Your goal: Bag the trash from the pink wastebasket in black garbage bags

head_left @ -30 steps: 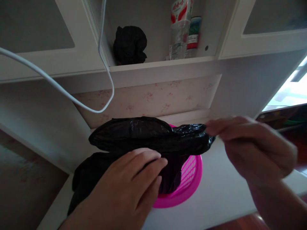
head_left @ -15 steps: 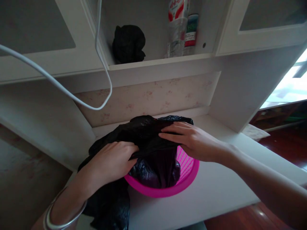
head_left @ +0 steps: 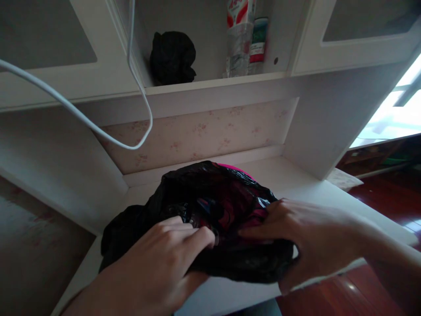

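Note:
A black plastic bag lies over a pink plastic basket, its mouth spread open towards me. Only a strip of the basket's rim shows at the back; the bag covers the rest, and pink glows faintly through it. My left hand is closed on the bag's near edge, fingers curled inside and thumb below. On the right side, my right hand pinches the same edge, fingers inside the bag and thumb outside, slightly blurred. Loose bag folds trail to the left of my left hand.
The basket stands on a white desk under a cabinet. On the shelf above are a dark figurine, a clear plastic bottle and a green-and-red can. A white cable hangs in front at the left.
The bag's near edge has been pulled towards me over the basket's front rim, and its mouth has opened. Both hands have come nearer and lower, and my right hand has gripped the edge.

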The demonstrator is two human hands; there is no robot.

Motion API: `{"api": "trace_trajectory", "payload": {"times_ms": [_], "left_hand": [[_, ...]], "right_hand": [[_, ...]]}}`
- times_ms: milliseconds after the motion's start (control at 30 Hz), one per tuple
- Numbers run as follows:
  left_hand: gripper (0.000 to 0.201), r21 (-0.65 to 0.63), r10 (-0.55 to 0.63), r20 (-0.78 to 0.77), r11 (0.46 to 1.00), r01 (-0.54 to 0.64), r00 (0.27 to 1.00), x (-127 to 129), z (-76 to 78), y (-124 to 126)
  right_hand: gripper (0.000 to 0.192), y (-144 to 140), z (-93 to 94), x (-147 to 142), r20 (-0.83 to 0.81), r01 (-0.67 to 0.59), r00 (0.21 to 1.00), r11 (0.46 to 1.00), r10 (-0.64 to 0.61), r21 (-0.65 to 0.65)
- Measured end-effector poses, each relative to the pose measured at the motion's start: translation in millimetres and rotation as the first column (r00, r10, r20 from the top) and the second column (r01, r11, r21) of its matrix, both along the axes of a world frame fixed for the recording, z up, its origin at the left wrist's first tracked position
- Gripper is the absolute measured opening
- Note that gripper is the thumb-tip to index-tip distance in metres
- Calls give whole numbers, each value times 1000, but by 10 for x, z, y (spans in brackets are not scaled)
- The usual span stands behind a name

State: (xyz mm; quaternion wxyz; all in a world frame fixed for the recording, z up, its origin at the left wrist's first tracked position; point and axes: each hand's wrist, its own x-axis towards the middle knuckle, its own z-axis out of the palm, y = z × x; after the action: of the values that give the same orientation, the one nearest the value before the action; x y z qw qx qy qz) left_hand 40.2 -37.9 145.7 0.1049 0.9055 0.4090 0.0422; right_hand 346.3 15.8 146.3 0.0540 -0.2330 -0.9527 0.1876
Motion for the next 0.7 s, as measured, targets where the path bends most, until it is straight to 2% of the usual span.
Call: {"api": "trace_trajectory", "payload": {"times_ms": [67, 100, 133, 200, 267, 433, 567, 700], "left_hand": [[42, 4, 4, -8, 1000, -4, 1000, 7, -51, 12], [54, 1, 26, -26, 1000, -26, 999, 7, -69, 17], [60, -13, 54, -49, 998, -54, 997, 3, -82, 19], [54, -68, 80, -99, 994, -87, 992, -13, -97, 14], [39, -94, 64, -129, 993, -77, 990, -42, -100, -3], [59, 74, 13, -128, 997, -4, 992, -151, -78, -61], [73, 175, 2, -118, 984, 19, 993, -229, -74, -100], [66, 221, -5, -133, 975, 34, 991, -340, -158, -157]], "right_hand": [[36, -12, -97, -14, 14, -11, 1000, 998, 10, 63], [35, -13, -143, -10, -8, -11, 1000, 993, 12, 119], [43, -12, -183, 1, -36, -10, 999, 984, 16, 176], [55, -8, -235, 37, -92, -12, 995, 964, 37, 264], [55, -2, -247, 76, -154, -22, 985, 954, 72, 299], [38, -6, -199, 123, -266, 3, 959, 928, 103, 371], [32, -34, -233, 173, -292, -3, 951, 945, 104, 326], [33, -89, -273, 251, -280, 26, 959, 970, 45, 243]]}}
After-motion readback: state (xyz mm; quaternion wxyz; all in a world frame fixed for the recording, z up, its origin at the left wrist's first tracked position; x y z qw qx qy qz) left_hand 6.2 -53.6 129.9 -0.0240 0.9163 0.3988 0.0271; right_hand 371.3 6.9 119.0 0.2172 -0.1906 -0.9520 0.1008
